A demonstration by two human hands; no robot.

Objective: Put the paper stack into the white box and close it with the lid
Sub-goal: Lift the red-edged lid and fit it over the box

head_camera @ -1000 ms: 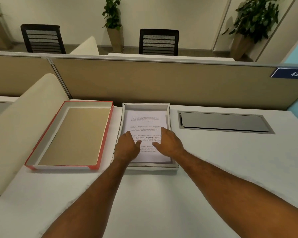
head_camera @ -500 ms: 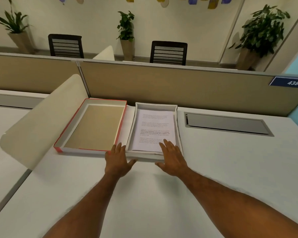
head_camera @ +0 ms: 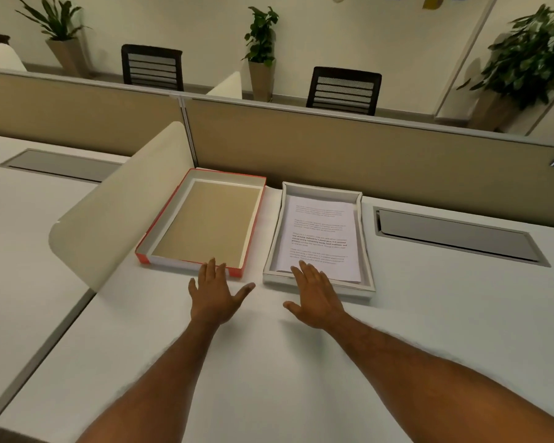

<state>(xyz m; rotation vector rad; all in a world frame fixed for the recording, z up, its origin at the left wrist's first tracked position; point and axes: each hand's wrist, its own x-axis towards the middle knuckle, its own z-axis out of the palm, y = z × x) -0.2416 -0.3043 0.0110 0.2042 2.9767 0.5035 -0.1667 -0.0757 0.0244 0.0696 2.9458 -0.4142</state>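
Compared with the earlier frames, our hands have drawn back off the paper toward the near desk edge. Taking the white box (head_camera: pixel 319 284) as landmark: to its left lies the red-edged lid (head_camera: pixel 253 231), inside up. Our left hand (head_camera: pixel 213 295) hovers flat, fingers spread, holding nothing, its fingertips over the lid's near wall. The paper stack (head_camera: pixel 320 238) lies inside the white box. Our right hand (head_camera: pixel 315 298) is flat and empty too, fingertips over the box's near wall, reaching the paper's near edge.
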